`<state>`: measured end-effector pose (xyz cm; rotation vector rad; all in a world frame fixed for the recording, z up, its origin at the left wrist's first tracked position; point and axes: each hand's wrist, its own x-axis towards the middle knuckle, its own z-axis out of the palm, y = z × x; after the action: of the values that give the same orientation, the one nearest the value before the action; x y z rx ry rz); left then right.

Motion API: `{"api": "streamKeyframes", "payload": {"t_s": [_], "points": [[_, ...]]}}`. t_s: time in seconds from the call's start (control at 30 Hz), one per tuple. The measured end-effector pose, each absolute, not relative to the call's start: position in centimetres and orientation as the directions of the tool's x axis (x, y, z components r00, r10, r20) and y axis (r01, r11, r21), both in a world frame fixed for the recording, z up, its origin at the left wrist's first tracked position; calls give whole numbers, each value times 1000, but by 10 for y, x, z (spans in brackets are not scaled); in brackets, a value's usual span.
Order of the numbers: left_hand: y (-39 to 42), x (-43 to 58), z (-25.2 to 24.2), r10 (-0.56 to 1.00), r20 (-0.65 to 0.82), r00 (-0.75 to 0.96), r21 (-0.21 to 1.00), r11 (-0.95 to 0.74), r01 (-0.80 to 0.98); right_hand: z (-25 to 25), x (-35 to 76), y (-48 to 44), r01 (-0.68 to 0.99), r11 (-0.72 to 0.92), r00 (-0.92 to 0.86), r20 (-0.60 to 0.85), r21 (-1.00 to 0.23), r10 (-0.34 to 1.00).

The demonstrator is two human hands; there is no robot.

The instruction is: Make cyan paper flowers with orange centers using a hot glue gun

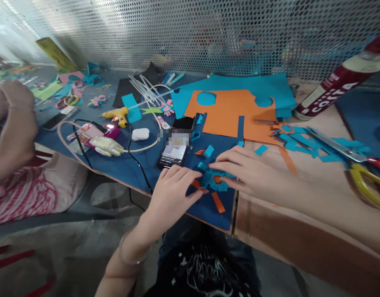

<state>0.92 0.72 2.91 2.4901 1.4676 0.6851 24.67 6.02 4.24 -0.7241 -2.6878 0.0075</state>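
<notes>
A blue paper flower (222,185) with an orange centre lies on the blue tabletop between my hands. My right hand (242,167) holds it, the index fingertip on its upper petals and the thumb at the orange centre. At the flower's left side is my left hand (173,194), its thumb and index finger apart around a small orange paper piece (196,183). Whether the left fingertips touch the flower I cannot tell. Just below the flower lies an orange paper strip (218,202). A phone (173,154) with a lit screen is beyond my left hand.
Orange (224,111) and blue sheets (248,82) lie at the back. Scissors (341,146) rest on blue scraps at right, near a dark red Costa bottle (335,84). Left are a yellow glue gun (117,115), cables, a power strip (106,144) and another person's arm (15,123).
</notes>
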Motion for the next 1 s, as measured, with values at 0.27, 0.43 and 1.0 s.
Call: {"api": "streamKeyframes", "payload": {"t_s": [0.27, 0.43, 1.0], "points": [[14, 7, 26, 927, 248, 280, 630, -374, 681, 40, 224, 74, 361, 930, -886, 333, 63, 322], [35, -4, 44, 873, 44, 486, 907, -239, 346, 53, 231, 59, 323, 946, -876, 385, 17, 292], [36, 7, 47, 904, 240, 354, 902, -342, 263, 48, 248, 29, 493, 870, -774, 443, -27, 452]]}}
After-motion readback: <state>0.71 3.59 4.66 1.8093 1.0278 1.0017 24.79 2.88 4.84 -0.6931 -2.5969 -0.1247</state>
